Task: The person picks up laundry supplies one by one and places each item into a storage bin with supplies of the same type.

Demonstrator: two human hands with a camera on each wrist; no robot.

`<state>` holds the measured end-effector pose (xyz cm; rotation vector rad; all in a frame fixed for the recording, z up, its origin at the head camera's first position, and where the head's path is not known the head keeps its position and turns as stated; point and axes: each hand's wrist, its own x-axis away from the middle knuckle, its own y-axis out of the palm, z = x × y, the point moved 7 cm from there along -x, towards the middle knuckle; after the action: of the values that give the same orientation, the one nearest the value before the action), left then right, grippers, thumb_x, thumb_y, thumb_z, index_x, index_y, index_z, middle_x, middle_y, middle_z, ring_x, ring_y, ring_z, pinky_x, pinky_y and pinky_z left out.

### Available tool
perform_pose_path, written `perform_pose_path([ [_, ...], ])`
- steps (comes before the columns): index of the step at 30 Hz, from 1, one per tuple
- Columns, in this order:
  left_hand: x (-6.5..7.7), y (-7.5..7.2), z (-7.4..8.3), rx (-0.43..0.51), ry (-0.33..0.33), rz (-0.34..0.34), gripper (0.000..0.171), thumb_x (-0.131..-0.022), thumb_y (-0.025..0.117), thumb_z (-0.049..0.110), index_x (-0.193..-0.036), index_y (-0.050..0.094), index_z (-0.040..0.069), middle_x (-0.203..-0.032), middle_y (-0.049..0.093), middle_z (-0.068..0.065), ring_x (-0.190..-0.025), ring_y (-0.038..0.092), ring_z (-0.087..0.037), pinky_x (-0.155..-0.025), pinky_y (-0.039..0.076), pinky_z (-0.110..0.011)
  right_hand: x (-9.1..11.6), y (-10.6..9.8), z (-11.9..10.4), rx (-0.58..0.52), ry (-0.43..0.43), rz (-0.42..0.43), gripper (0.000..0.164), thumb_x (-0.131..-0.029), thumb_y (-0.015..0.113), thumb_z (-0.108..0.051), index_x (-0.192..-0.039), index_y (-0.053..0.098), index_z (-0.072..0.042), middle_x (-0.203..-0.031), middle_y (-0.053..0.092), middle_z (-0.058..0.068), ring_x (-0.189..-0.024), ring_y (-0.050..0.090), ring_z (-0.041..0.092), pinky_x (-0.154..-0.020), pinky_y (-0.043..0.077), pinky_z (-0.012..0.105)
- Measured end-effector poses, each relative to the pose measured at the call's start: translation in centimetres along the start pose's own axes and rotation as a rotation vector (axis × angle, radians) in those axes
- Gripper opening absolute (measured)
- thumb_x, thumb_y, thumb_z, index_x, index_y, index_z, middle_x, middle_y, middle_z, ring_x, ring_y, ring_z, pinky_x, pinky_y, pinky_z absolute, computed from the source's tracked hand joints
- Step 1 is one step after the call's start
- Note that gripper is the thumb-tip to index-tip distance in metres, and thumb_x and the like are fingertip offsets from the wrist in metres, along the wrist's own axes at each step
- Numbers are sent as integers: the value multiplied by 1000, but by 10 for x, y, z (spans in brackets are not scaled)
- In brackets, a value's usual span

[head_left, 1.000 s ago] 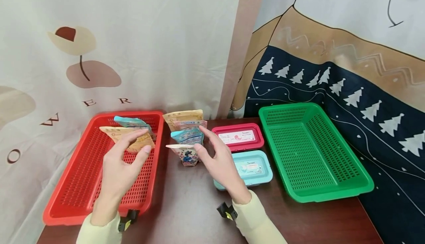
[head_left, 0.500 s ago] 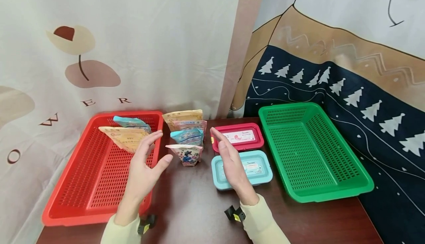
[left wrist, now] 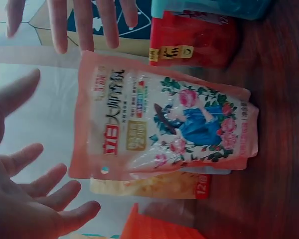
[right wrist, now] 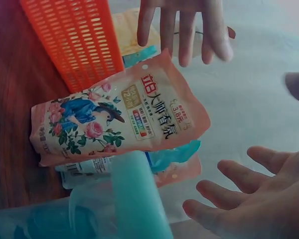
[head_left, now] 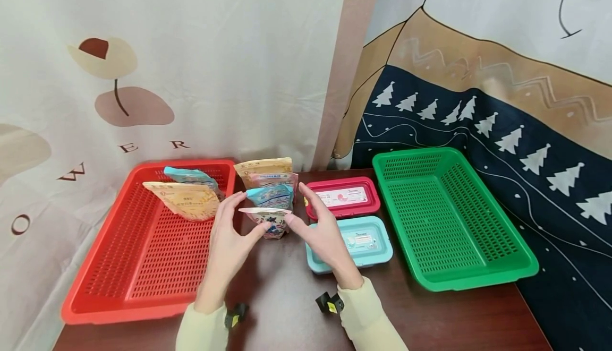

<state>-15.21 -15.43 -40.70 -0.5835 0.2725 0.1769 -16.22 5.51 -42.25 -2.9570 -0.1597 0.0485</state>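
Observation:
A pink-edged stand-up pouch with a floral print stands upright at the front of a row of pouches. My left hand is at its left side, thumb and fingers spread, with the thumb overlapping its front in the head view. On its right side is my right hand, fingers apart and thumb tip near the pouch's top edge. Both wrist views show gaps between the hands and the pouch. Behind it stand a blue pouch, a pink one and a tan one.
At left, a red basket holds a yellow pouch and a blue pouch. A red-lidded box and a light blue box lie right of the row. Farther right is a green basket. Curtains hang behind the table.
My left hand has left the yellow pouch in the red basket and moved right to the front pouch. My right hand drew away to the right, then came back toward that pouch.

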Motion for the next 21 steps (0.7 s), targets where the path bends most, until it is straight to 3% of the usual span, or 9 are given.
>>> perform_pose_path([
  [2, -1, 3, -3, -12, -19, 13, 76, -81, 91, 21, -146, 54, 6, -148, 49, -15, -138, 45, -33, -114, 34, -57, -2, 3, 1, 38, 6, -12, 79, -89, 77, -43, -159, 41, -36, -161, 40, -12, -150, 34, 20, -117, 37, 52],
  [8, -3, 8, -12, -14, -74, 26, 67, -84, 86, 10, -143, 56, 3, -142, 51, -19, -129, 50, -36, -109, 39, -54, -9, 14, 5, 150, -53, -48, 80, -90, 77, -28, -160, 40, -20, -162, 42, -1, -150, 36, 24, -119, 31, 54],
  [15, -6, 10, -16, -45, -95, 37, 57, -87, 83, 5, -138, 60, 2, -137, 55, -20, -124, 54, -37, -106, 43, -53, -13, 22, 6, 274, -92, -2, 60, -92, 76, -21, -148, 56, -11, -149, 58, 9, -138, 52, 26, -114, 41, 51],
  [21, -8, 14, -19, -56, -116, -8, 54, -90, 79, 4, -140, 58, 1, -133, 55, -21, -118, 57, -40, -102, 45, -52, -15, 26, 3, 341, -117, 29, 47, -94, 75, -17, -139, 65, -9, -135, 67, 10, -120, 62, 25, -102, 50, 49],
])
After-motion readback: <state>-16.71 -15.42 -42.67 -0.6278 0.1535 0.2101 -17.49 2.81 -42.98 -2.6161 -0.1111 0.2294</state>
